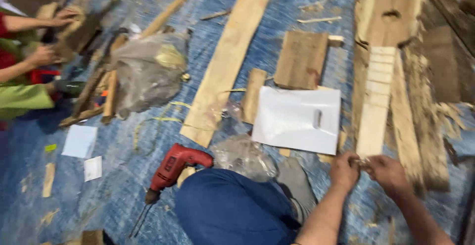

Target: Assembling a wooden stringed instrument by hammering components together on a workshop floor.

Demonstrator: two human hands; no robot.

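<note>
Pale narrow wooden slat point(377, 104), marked with cross lines, lies on the blue floor covering point(118, 185) toward its right edge, among rough bark-edged boards point(415, 116). The left hand point(345, 170) and right hand point(388, 171) meet at its near end, fingers pinched narrowly on a small object too blurred to identify. A white plastic bag point(297, 119) lies just left; a red electric drill point(170, 168) rests beside the blue-clad knee point(232, 210).

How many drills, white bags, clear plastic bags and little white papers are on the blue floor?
Red drill: 1
White bag: 1
Clear plastic bags: 2
Little white papers: 2
Total: 6
</note>
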